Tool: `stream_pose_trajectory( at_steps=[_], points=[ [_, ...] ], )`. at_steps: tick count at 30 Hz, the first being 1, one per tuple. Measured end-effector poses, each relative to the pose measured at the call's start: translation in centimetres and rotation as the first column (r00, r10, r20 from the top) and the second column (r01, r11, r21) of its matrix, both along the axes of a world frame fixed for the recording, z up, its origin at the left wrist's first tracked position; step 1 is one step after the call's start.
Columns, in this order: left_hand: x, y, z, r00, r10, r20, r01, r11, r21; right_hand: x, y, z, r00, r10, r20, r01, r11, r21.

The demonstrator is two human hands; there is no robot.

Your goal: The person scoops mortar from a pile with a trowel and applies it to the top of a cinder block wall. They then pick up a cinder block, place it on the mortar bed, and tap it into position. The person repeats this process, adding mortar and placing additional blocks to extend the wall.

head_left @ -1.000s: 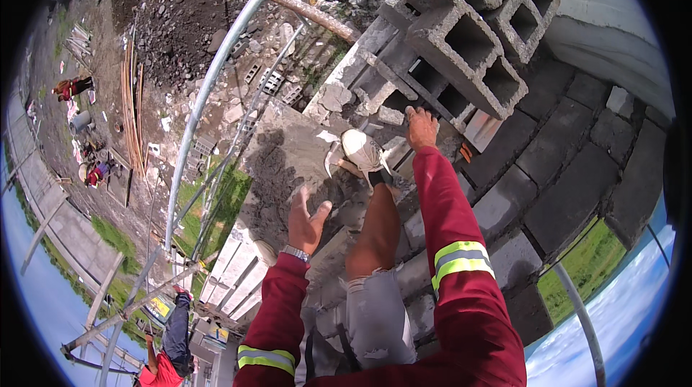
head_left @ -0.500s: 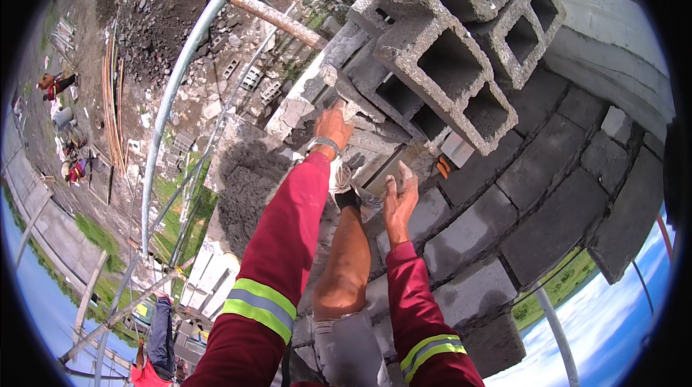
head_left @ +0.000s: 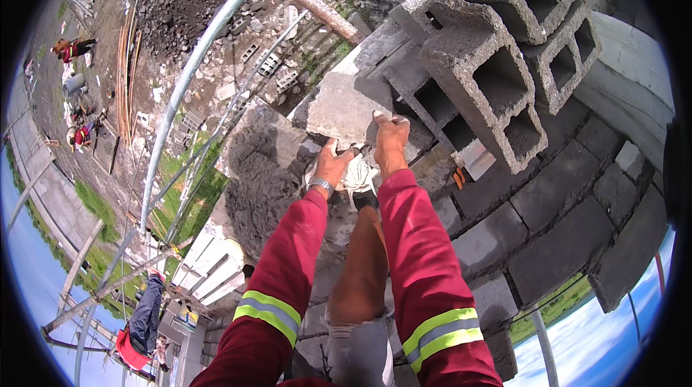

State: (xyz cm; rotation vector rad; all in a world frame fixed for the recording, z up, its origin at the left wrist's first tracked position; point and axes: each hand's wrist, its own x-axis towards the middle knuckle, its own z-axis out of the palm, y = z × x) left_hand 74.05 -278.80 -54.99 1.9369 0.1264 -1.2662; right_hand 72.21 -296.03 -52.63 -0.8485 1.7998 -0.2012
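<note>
A flat, broken piece of concrete block point(head_left: 347, 104) is held up in front of me, its broad rough face turned toward me. My left hand point(head_left: 334, 165) grips its lower edge, and my right hand point(head_left: 391, 140) is closed on its lower right corner. Below the piece, between my forearms, is my white shoe point(head_left: 358, 173). To the left of my left hand lies a heap of wet grey mortar point(head_left: 261, 196). Hollow concrete blocks point(head_left: 481, 73) are stacked just right of my right hand.
A grey block wall point(head_left: 559, 203) with mortar joints runs along the right. A curved scaffold pipe point(head_left: 189, 73) crosses the left side, with rubble ground far below. A small orange object point(head_left: 459, 178) lies beside the stack. A person in dark trousers point(head_left: 148, 315) is at lower left.
My right hand has come up and left from beside the wall and taken hold of the broken piece. My left hand now grips its lower edge, and the piece's broad face has come into view.
</note>
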Motion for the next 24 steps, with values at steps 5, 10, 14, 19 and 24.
stream_pose_trajectory(
  at_steps=[5, 10, 14, 19, 24],
  points=[
    [5.5, 5.1, 1.8, 0.177, 0.59, -0.788, -0.961, 0.278, -0.008, -1.1, 2.5, 0.0, 0.97, 0.199, 0.139, -0.18, 0.974, -0.137],
    [9.5, 3.2, -1.2, 0.455, 0.525, -0.719, -0.754, 0.656, 0.001, -0.8, 4.5, 2.2, 0.923, 0.343, 0.174, -0.307, 0.93, -0.203],
    [7.7, 6.0, -2.8, 0.601, 0.504, -0.62, -0.662, 0.749, -0.032, -1.3, 4.8, 1.1, 0.867, 0.312, 0.388, -0.269, 0.949, -0.162],
    [6.0, 8.9, -5.5, 0.455, 0.593, -0.664, -0.808, 0.589, -0.028, 0.5, 4.2, 0.1, 0.7, 0.677, 0.226, -0.645, 0.736, -0.206],
    [4.8, 8.9, -6.4, 0.371, 0.686, -0.627, -0.883, 0.468, -0.01, 5.0, 2.2, 7.9, 0.473, 0.812, -0.342, -0.816, 0.256, -0.518]
  ],
)
